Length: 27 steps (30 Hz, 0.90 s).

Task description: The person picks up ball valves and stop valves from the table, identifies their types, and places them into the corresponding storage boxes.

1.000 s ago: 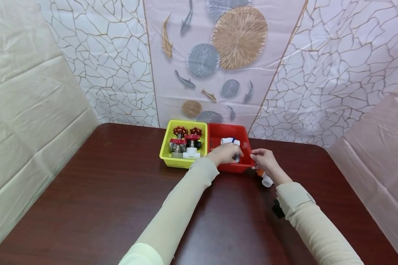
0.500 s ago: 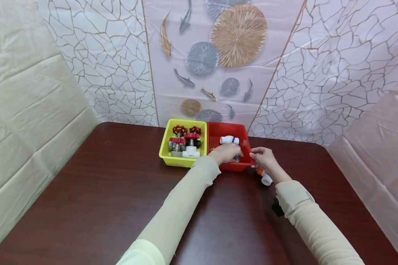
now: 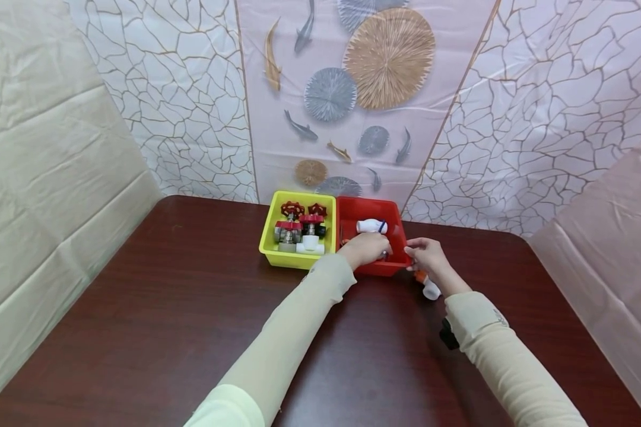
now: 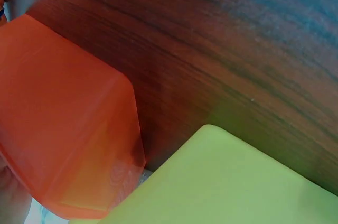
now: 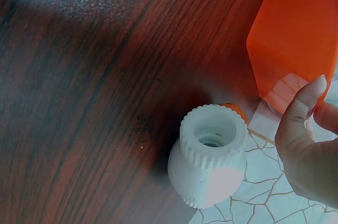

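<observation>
My left hand reaches down into the red plastic bin, its fingertips beside a small greyish piece that they mostly cover. Whether they pinch it cannot be seen. Just behind those fingers lies a white plastic ball valve with a blue lever. At the bin's right front corner, my right hand pinches the rim between thumb and fingers; the right wrist view shows the thumb against the red wall. The left wrist view catches only the bins' outer walls and a sliver of the left hand.
A yellow bin adjoins the red one, holding several valves with red handwheels and a white tee fitting. A white valve with an orange part stands on the table below my right hand. A black object lies beside the right sleeve.
The blue lever on the white valve has tilted from lying nearly flat to slanting upward. My left hand has shifted slightly within the red bin; my right hand keeps its place on the rim.
</observation>
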### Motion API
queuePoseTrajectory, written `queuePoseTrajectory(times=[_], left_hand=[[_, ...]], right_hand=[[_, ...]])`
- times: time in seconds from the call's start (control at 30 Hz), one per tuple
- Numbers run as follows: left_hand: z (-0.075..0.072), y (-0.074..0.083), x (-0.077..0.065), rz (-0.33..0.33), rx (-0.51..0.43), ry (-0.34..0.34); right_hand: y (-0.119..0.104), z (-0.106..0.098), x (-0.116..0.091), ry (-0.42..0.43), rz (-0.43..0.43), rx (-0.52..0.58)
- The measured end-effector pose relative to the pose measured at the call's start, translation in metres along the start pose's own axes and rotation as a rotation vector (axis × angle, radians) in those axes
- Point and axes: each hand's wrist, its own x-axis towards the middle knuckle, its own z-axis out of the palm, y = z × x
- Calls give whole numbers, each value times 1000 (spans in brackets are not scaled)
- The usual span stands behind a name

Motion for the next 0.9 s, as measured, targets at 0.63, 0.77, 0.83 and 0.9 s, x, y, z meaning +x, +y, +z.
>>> queuePoseTrajectory(times=[0.63, 0.77, 0.83, 0.9], left_hand=[[4, 4, -3, 42, 123, 83], [4, 4, -4, 50, 151, 87], [4, 4, -3, 48, 166, 92], [5, 4, -3, 48, 188, 99]], right_hand=[[0, -1, -3, -23, -21, 2], [0, -1, -3, -25, -20, -9], [0, -1, -2, -25, -20, -18], [-1, 0, -2, -22, -17, -30]])
